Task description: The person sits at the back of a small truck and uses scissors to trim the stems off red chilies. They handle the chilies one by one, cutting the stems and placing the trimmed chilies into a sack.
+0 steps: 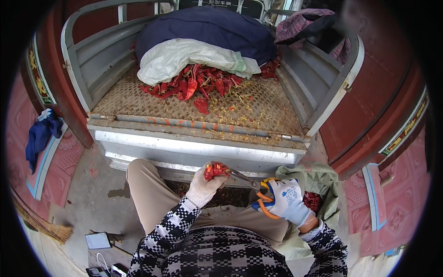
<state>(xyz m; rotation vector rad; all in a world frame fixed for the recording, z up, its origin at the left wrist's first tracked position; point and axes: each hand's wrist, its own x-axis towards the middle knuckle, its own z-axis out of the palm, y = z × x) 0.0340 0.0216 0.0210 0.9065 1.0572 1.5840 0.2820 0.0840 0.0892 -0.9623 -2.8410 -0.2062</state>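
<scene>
Gloved in off-white knit, my left hand (204,185) grips a red dried chili pepper (216,171) that shows orange cut spots. My right hand (287,197), in a white and blue coated glove, holds scissors (260,188) with orange and yellow handles. Their blades reach left to the pepper's edge beside my left fingers. Both hands are over my lap, in front of the lowered tailgate (200,142) of a cargo bed. On the bed, a heap of red chili peppers (193,83) spills from under a white woven sack (187,57) and a dark blue cloth (207,31).
Yellow seeds (242,110) litter the textured bed floor. At my right, a green-white woven sack (325,187) holds red peppers (311,200). A wooden bench (117,258) with a phone (98,240) stands at lower left, near a straw broom (57,230). Metal rails flank the bed.
</scene>
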